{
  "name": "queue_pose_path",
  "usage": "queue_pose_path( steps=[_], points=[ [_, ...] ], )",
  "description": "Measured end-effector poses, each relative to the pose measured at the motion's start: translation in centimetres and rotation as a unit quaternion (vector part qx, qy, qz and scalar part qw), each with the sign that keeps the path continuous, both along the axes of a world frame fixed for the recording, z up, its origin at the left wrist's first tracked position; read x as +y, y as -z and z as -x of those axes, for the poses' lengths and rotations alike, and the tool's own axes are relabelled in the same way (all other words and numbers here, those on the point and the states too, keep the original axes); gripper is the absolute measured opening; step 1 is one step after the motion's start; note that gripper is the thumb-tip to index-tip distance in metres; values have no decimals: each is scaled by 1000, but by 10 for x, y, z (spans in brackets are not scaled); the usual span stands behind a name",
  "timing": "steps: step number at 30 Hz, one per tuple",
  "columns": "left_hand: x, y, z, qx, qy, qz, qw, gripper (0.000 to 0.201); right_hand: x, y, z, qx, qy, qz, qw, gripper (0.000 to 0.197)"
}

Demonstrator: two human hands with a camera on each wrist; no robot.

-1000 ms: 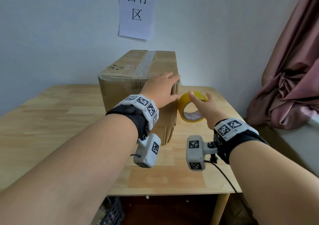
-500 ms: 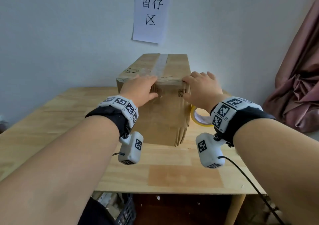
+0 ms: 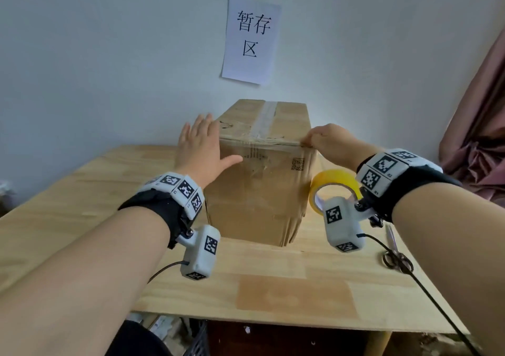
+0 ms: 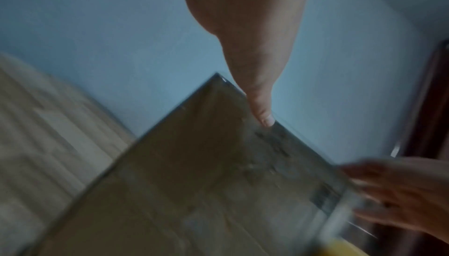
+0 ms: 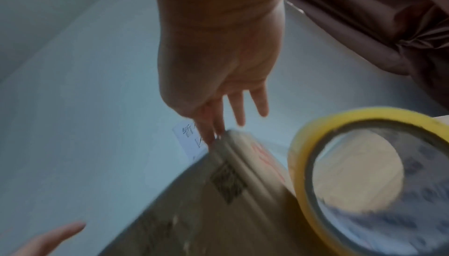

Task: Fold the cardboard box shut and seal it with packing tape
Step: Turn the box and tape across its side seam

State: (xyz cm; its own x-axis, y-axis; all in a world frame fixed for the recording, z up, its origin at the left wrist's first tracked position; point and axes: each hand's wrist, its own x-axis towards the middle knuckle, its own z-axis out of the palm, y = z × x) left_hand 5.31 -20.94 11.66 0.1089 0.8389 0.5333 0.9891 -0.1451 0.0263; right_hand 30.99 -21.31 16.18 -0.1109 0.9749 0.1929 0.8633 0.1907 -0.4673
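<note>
A closed cardboard box (image 3: 259,191) stands on the wooden table (image 3: 82,191), with a strip of clear tape along its top seam. My left hand (image 3: 200,148) lies flat against the box's left side, fingers straight, thumb (image 4: 262,106) across the front face near the top edge. My right hand (image 3: 328,142) is at the top right front corner, its straight fingertips (image 5: 211,135) touching that corner edge. A yellow roll of packing tape (image 3: 332,182) stands on edge on the table right of the box, below my right wrist, and fills the right wrist view's corner (image 5: 303,154).
Scissors (image 3: 396,257) lie near the table's right edge. A paper sign (image 3: 251,38) hangs on the wall behind the box. A pink curtain (image 3: 481,123) hangs at the far right. Cables run from both wrist cameras.
My right hand left the tape roll standing beside the box and went to the box's top right corner. My left hand slid from the front top edge round to the left side.
</note>
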Motion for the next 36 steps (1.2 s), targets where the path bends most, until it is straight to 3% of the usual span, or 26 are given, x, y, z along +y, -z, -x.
queue_pose_path(
  steps=[3,5,7,11,20,26,28,32,36],
  points=[
    [-20,20,-43,-157,32,-78,984,77,8,-9,-14,-153,-31,19,988,70],
    [-29,41,-71,-230,37,-8,973,78,13,-3,-17,-204,-49,15,978,80],
    [-30,62,-94,-283,16,103,954,97,22,4,-20,-191,-71,-1,979,79],
    [-17,75,-123,-411,8,224,884,134,35,15,-26,-160,-86,-22,983,72],
    [27,81,-97,-413,61,253,873,137,40,23,-29,-111,-137,-72,982,75],
    [55,57,-62,-337,102,307,884,149,41,31,-21,-119,-163,-83,976,54],
    [59,52,-52,-326,99,310,888,135,49,32,-14,-139,-154,-101,973,47],
    [71,46,-34,-330,94,291,893,69,62,37,5,-144,-147,-114,972,45],
    [70,35,-17,-432,99,319,838,57,72,41,26,-164,-113,-136,970,60]
  ],
)
